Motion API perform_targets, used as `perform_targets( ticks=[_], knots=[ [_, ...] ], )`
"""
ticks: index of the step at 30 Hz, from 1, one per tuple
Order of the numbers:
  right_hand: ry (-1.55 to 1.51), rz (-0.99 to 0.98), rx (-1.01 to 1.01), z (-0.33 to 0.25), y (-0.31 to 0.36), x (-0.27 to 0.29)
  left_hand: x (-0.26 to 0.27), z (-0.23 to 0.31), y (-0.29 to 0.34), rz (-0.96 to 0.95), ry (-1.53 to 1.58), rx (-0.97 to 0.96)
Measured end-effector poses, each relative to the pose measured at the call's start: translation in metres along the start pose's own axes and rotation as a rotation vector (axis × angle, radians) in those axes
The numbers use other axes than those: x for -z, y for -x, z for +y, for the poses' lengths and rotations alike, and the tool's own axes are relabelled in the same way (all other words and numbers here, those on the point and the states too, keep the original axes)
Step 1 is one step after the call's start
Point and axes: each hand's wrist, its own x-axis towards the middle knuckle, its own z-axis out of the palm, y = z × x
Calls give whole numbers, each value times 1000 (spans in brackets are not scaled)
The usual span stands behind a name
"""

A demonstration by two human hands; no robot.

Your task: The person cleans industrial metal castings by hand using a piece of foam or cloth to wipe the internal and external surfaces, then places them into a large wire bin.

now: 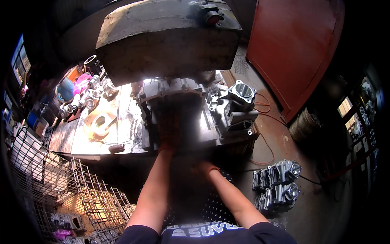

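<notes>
In front of me a silvery cast metal housing (170, 88) sits on the bench, beneath a big worn metal box of a machine (170, 57). My left hand (168, 128) reaches forward into the dark hollow below the housing's upper edge. Shadow hides its fingers, so I cannot see whether it touches or holds anything. Lower and nearer my body is my right hand (200, 167), by the bench's front edge. It is dim and smeared, and its fingers do not show. A second casting with a round flanged opening (235, 110) stands just right of the housing.
Left on the bench lie a tape roll (100, 124), a dark-handled tool (117, 148) and several small metal fittings (91, 97). A wire mesh cage (61, 171) stands lower left. Stacked castings (276, 183) and an orange hose (268, 150) lie at right, before a red panel (294, 49).
</notes>
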Motion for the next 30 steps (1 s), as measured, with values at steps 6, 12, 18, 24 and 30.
perform_targets(
  ticks=[6, 12, 18, 24, 30],
  knots=[
    [-156, 67, -54, -3, 7, 2, -7, -2, 4, -19, 21, 18],
    [-54, 78, -45, -6, 8, 4, -2, 0, 2, -36, 26, 25],
    [-17, 6, -86, -20, 20, 22, 4, 2, -1, -49, 35, 37],
    [44, -27, -66, -9, 7, 10, 0, 0, -2, -69, 63, 30],
    [38, -35, -44, -15, 14, 15, 4, 2, 2, -47, 8, 27]
  ],
)
